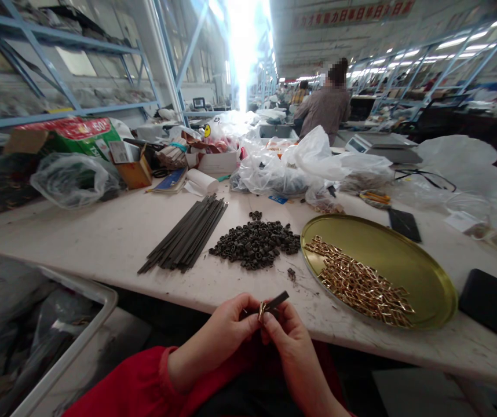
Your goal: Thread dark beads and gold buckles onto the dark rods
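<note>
At the bottom centre of the frame, the person's two hands met just off the near edge of the white table [113, 231]. The left hand [226, 331], coming out of a red sleeve [144, 382], was pinched shut on a dark flat strip [278, 300] that stuck out up and to the right. The right hand [287, 341] gripped a small brass clip [261, 310] with its fingertips, right against that strip.

On the table above the hands lay a heap of small black rings [255, 243]. A bundle of the same dark strips [187, 234] lay to its left, and a round gold tray [405, 255] with a scatter of brass clips [361, 284] to its right. Clear plastic bags [274, 171] crowded the middle of the frame. Behind them, at the upper centre, a co-worker [326, 107] stood facing away.
</note>
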Demonstrator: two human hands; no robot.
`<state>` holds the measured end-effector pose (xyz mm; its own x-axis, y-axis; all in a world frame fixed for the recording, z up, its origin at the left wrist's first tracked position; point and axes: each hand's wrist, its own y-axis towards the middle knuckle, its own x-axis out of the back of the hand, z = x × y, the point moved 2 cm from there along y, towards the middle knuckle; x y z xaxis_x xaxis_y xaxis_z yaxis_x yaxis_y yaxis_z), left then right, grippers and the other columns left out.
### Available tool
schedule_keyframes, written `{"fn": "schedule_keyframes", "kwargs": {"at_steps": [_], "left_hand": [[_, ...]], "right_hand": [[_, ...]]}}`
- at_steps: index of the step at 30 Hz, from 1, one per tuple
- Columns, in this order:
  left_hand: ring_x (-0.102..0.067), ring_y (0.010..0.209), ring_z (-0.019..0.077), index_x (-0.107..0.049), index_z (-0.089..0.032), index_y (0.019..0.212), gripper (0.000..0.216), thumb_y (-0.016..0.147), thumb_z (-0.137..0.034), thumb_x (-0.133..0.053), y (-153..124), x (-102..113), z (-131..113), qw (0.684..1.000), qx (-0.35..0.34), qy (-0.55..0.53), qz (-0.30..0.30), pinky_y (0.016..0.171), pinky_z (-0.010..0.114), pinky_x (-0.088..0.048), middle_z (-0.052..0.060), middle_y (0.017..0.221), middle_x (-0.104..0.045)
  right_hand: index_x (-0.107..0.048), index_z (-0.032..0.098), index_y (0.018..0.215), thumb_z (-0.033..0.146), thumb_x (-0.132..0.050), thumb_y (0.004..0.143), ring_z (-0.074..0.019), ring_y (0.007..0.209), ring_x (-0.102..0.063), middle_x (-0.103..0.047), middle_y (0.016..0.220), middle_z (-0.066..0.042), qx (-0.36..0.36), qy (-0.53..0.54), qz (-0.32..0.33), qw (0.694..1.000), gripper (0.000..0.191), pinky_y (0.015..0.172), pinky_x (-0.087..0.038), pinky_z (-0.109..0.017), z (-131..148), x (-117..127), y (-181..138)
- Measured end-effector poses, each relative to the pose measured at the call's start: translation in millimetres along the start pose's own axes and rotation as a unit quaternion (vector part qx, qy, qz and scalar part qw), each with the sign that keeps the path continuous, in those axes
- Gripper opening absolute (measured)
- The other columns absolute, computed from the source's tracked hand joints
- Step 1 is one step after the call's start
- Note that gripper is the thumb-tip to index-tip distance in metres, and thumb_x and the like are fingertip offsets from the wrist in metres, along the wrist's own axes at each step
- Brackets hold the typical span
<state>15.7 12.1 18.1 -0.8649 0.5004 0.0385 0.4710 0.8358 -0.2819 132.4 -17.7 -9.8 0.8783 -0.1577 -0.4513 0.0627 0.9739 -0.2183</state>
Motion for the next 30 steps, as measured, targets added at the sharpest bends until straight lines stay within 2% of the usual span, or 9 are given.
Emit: {"fn": "schedule_keyframes", "kwargs": {"at_steps": [3, 8, 13, 16, 21, 25, 30], "left_hand": [[-0.055, 0.063, 0.0130, -0.051, -0.015, 0.084, 0.017, 0.079, -0.031, -0.055, 1.5, 1.0, 3.4, 1.000, -0.014, 0.013, -0.022, 0.058, 0.024, -0.041, 0.000, 0.070, -0.060], [-0.055, 0.068, 0.0134, -0.052, -0.015, 0.084, 0.012, 0.080, -0.027, -0.052, 0.9, 0.7, 2.9, 0.997, -0.016, 0.046, -0.058, 0.063, 0.025, -0.043, 0.000, 0.073, -0.060], [-0.054, 0.065, 0.0125, -0.052, -0.016, 0.081, 0.016, 0.076, -0.031, -0.056, 3.0, 1.2, 1.8, 0.998, 0.011, 0.013, -0.063, 0.059, 0.023, -0.041, -0.001, 0.071, -0.060], [-0.053, 0.060, 0.0116, -0.051, -0.015, 0.080, 0.023, 0.074, -0.036, -0.059, 6.5, 1.8, 3.4, 0.998, 0.031, -0.028, -0.041, 0.056, 0.023, -0.040, -0.002, 0.066, -0.060], [-0.047, 0.051, 0.0092, -0.047, -0.016, 0.074, 0.030, 0.073, -0.044, -0.059, 8.6, -0.2, 3.3, 0.997, 0.056, -0.054, -0.018, 0.050, 0.021, -0.034, -0.002, 0.057, -0.057], [-0.043, 0.050, 0.0077, -0.049, -0.015, 0.075, 0.030, 0.072, -0.044, -0.059, 6.3, -0.7, 2.6, 0.997, 0.066, -0.041, -0.025, 0.047, 0.020, -0.030, -0.002, 0.060, -0.058], [-0.043, 0.052, 0.0078, -0.049, -0.015, 0.075, 0.031, 0.071, -0.044, -0.060, 2.7, 1.9, 3.0, 0.997, 0.067, -0.044, -0.016, 0.048, 0.020, -0.029, -0.002, 0.061, -0.057]], "right_hand": [[-0.060, 0.018, 0.079, 0.030, -0.073, 0.067, -0.0075, 0.053, -0.049, -0.057, 0.064, 0.004, -0.034, 0.049, 0.013, 0.998, 0.022, 0.050, -0.041, -0.017, 0.7, -0.5, 1.0], [-0.060, 0.017, 0.085, 0.021, -0.076, 0.064, -0.0043, 0.053, -0.055, -0.062, 0.071, 0.003, -0.151, 0.174, 0.003, 0.973, 0.026, 0.051, -0.046, -0.013, 0.0, -3.2, -0.8], [-0.059, 0.018, 0.084, 0.019, -0.077, 0.062, -0.0037, 0.052, -0.056, -0.063, 0.070, 0.004, -0.182, 0.212, -0.009, 0.960, 0.029, 0.051, -0.048, -0.012, 0.1, -5.1, 0.0], [-0.059, 0.018, 0.081, 0.023, -0.076, 0.063, -0.0046, 0.051, -0.055, -0.062, 0.067, 0.004, -0.162, 0.177, 0.002, 0.971, 0.026, 0.050, -0.047, -0.014, -2.0, -2.8, 3.1], [-0.057, 0.017, 0.078, 0.033, -0.069, 0.071, -0.0070, 0.050, -0.050, -0.058, 0.062, 0.004, -0.056, 0.037, 0.013, 0.998, 0.021, 0.048, -0.041, -0.018, -5.9, 5.5, 9.2], [-0.057, 0.017, 0.072, 0.036, -0.067, 0.072, -0.0083, 0.050, -0.048, -0.055, 0.057, 0.005, -0.013, -0.042, 0.003, 0.999, 0.022, 0.049, -0.039, -0.020, -7.0, 9.2, 9.8], [-0.057, 0.018, 0.071, 0.043, -0.064, 0.073, -0.0116, 0.053, -0.049, -0.056, 0.056, 0.003, 0.008, -0.077, 0.006, 0.997, 0.026, 0.052, -0.040, -0.023, -3.1, 9.8, 6.0]]}}
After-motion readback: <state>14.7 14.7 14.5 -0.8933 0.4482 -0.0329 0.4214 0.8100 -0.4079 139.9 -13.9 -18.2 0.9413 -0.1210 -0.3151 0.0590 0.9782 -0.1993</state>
